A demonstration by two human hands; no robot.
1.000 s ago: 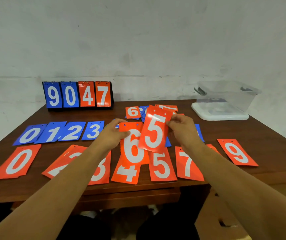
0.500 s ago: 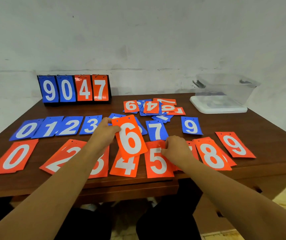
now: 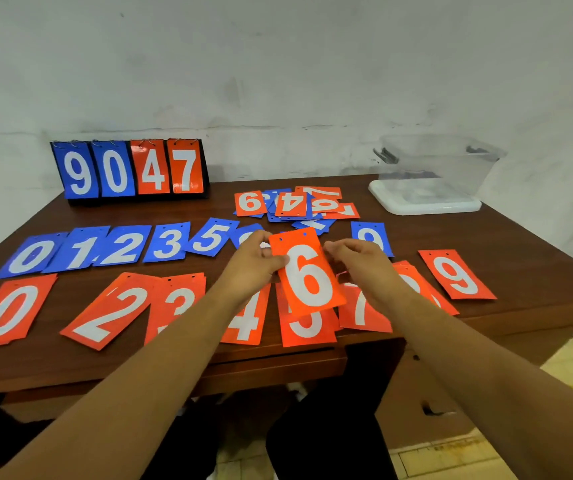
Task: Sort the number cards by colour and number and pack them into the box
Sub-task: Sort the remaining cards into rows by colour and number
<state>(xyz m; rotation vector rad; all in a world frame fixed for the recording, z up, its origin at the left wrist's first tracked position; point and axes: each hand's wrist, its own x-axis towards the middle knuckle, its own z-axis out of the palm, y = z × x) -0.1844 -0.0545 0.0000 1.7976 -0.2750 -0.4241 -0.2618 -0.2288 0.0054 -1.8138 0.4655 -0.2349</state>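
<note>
While lifted off surface (image 3: pixel 538 278), orange 6 card (image 3: pixel 307 275) looks thin, light, probably slick and bendy. Edge grip suits it. Fingers of left hand (image 3: pixel 254 263) pinch left edge. Fingers of right hand (image 3: pixel 361 263) curl at right edge, contact unclear.

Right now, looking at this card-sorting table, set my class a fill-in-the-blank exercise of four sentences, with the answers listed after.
The left hand holds an orange card showing the number ___. The scoreboard shows orange digits 4 and ___. The clear box stands on a ___ lid. Directly right of the blue 3 card lies a blue ___.
Answers: 6; 7; white; 5.
</note>
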